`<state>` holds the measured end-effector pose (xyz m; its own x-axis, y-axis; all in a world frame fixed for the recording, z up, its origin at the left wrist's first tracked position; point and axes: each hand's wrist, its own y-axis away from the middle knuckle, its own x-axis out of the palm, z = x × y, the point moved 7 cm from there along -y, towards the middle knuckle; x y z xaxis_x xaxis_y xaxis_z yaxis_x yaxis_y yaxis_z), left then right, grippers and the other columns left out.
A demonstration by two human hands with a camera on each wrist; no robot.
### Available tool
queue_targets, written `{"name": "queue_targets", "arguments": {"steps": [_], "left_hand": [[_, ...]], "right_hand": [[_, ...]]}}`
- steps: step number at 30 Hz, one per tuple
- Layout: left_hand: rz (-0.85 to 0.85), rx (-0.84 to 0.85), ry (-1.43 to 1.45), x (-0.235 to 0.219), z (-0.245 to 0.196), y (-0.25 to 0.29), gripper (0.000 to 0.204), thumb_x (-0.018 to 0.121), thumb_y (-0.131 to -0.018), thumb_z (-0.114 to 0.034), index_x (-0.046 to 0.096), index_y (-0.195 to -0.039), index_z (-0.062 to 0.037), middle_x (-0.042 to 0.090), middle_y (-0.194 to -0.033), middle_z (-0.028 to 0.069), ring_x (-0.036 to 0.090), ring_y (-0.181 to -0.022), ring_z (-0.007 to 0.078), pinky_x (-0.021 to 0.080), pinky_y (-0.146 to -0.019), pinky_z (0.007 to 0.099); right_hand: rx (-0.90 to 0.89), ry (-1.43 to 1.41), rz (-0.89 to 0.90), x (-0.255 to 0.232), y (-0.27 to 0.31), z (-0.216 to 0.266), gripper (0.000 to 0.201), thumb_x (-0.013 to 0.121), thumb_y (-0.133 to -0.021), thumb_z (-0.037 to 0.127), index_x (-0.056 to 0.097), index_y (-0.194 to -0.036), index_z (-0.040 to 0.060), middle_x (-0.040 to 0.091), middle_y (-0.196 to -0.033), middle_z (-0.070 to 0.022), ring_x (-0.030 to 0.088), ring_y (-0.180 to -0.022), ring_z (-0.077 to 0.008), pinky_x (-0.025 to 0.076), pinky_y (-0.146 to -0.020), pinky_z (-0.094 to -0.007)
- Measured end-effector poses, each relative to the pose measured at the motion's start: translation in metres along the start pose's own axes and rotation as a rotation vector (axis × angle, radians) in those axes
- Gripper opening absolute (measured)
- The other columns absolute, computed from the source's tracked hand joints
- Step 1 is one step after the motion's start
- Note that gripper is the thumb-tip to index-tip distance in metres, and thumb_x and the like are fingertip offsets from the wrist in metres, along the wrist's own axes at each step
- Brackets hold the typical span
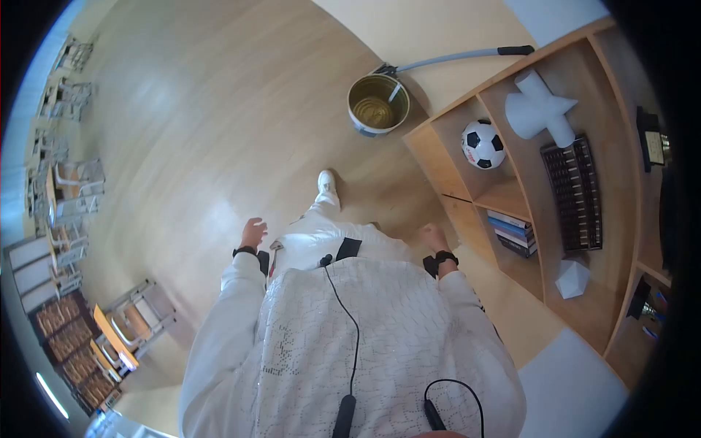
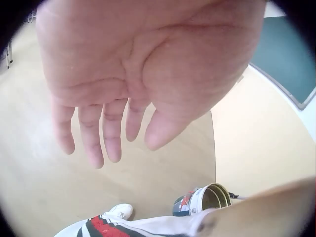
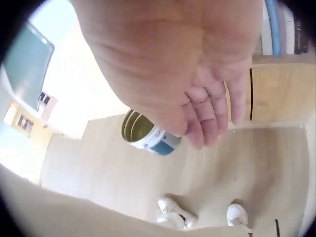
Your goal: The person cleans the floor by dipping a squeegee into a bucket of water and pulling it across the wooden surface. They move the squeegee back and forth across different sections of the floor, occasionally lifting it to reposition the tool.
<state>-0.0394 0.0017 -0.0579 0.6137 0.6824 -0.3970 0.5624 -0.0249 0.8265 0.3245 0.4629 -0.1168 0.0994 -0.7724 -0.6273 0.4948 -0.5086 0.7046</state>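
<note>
My left hand (image 1: 253, 232) hangs at my left side over the floor, its fingers loose and nothing in them. In the left wrist view the palm of that left hand (image 2: 143, 64) fills the top, fingers pointing down. On the other side, my right hand (image 1: 436, 238) hangs near the wooden shelf unit (image 1: 526, 285), also holding nothing. Its fingers (image 3: 210, 116) are relaxed in the right wrist view. Ahead on the floor stands a round metal bucket (image 1: 378, 104), its inside yellowish, with a mop leaning at its far side.
The mop's blue-grey handle (image 1: 453, 58) slants toward the shelf unit. On the shelves are a soccer ball (image 1: 483, 144), white geometric solids (image 1: 537, 109), an abacus (image 1: 577, 193) and books (image 1: 511, 232). Desks and chairs (image 1: 77, 190) line the left. A white shoe (image 1: 326, 182) steps forward.
</note>
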Motion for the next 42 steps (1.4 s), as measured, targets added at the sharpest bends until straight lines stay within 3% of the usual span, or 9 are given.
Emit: {"name": "queue_targets", "arguments": {"steps": [6,11,13,15,18,24,31,38,42], "left_hand": [[0.062,0.013,0.091,-0.043,-0.098,-0.057,0.044,0.058,-0.077,-0.023,0.044,-0.118,-0.0146,0.058,-0.097,0.0072,0.056,-0.088,0.0204,0.041,-0.074,0.0384],[0.015,0.121,0.152,-0.088,-0.164,-0.095,0.044,0.056,-0.079,-0.023,0.043,-0.120,-0.0144,0.056,-0.102,0.0072,0.056,-0.093,0.0205,0.041,-0.078,0.0381],[-0.036,0.117,0.209,-0.093,-0.188,-0.096,0.041,0.057,-0.077,-0.018,0.047,-0.116,-0.0112,0.059,-0.094,0.0068,0.058,-0.080,0.0162,0.043,-0.061,0.0286],[0.003,0.110,0.222,-0.093,-0.192,-0.102,0.043,0.055,-0.080,-0.021,0.043,-0.120,-0.0134,0.056,-0.104,0.0072,0.055,-0.094,0.0205,0.041,-0.080,0.0377],[-0.030,0.054,0.304,-0.092,-0.181,-0.101,0.042,0.056,-0.080,-0.022,0.043,-0.120,-0.0140,0.056,-0.104,0.0071,0.056,-0.093,0.0207,0.041,-0.080,0.0378],[-0.186,-0.157,0.584,-0.072,-0.113,-0.062,0.037,0.053,-0.082,-0.021,0.045,-0.118,-0.0134,0.058,-0.098,0.0061,0.058,-0.085,0.0188,0.043,-0.071,0.0369],[-0.396,-0.327,0.819,-0.042,-0.088,0.004,0.037,0.054,-0.082,-0.022,0.046,-0.117,-0.0130,0.057,-0.102,0.0063,0.057,-0.090,0.0190,0.042,-0.075,0.0366],[-0.373,-0.390,0.843,-0.018,-0.105,-0.009,0.035,0.053,-0.081,-0.022,0.048,-0.114,-0.0113,0.058,-0.098,0.0050,0.058,-0.085,0.0166,0.042,-0.068,0.0332],[-0.394,-0.306,0.737,-0.037,-0.122,-0.036,0.036,0.053,-0.080,-0.020,0.049,-0.115,-0.0106,0.059,-0.097,0.0054,0.059,-0.080,0.0157,0.043,-0.062,0.0300]], "right_hand": [[0.002,0.044,-0.128,-0.074,-0.066,0.034,0.017,0.054,-0.076,0.017,0.063,-0.083,0.0055,0.063,-0.084,-0.0172,0.060,-0.079,-0.0326,0.047,-0.072,-0.0383],[-0.074,0.126,-0.347,-0.194,-0.115,0.159,0.024,0.046,-0.080,0.022,0.059,-0.083,0.0025,0.056,-0.085,-0.0241,0.056,-0.081,-0.0395,0.044,-0.069,-0.0433],[-0.180,0.111,-0.504,-0.262,-0.130,0.215,0.023,0.047,-0.079,0.021,0.057,-0.080,0.0007,0.056,-0.083,-0.0251,0.056,-0.080,-0.0400,0.043,-0.067,-0.0459],[-0.100,0.325,-0.562,-0.321,-0.165,0.248,0.021,0.046,-0.079,0.018,0.059,-0.079,0.0012,0.058,-0.080,-0.0230,0.057,-0.078,-0.0385,0.044,-0.068,-0.0458],[-0.464,0.822,-0.799,-0.394,-0.250,0.259,0.021,0.044,-0.081,0.018,0.061,-0.078,0.0045,0.061,-0.085,-0.0168,0.059,-0.078,-0.0345,0.047,-0.067,-0.0447],[0.280,1.214,-0.307,-0.498,-0.285,0.258,0.028,0.042,-0.087,0.023,0.062,-0.105,0.0159,0.057,-0.111,-0.0082,0.052,-0.107,-0.0237,0.044,-0.084,-0.0395],[0.109,1.069,-0.117,-0.495,-0.329,0.207,0.026,0.063,-0.071,0.017,0.064,-0.093,0.0028,0.061,-0.095,-0.0190,0.060,-0.089,-0.0332,0.048,-0.077,-0.0418],[-0.171,0.860,-0.041,-0.526,-0.360,0.268,0.030,0.069,-0.066,0.020,0.059,-0.080,-0.0040,0.060,-0.070,-0.0184,0.061,-0.066,-0.0292,0.046,-0.061,-0.0397],[-0.101,0.929,-0.017,-0.530,-0.329,0.392,0.028,0.070,-0.066,0.019,0.058,-0.079,-0.0028,0.060,-0.066,-0.0156,0.060,-0.059,-0.0267,0.045,-0.057,-0.0376]]}}
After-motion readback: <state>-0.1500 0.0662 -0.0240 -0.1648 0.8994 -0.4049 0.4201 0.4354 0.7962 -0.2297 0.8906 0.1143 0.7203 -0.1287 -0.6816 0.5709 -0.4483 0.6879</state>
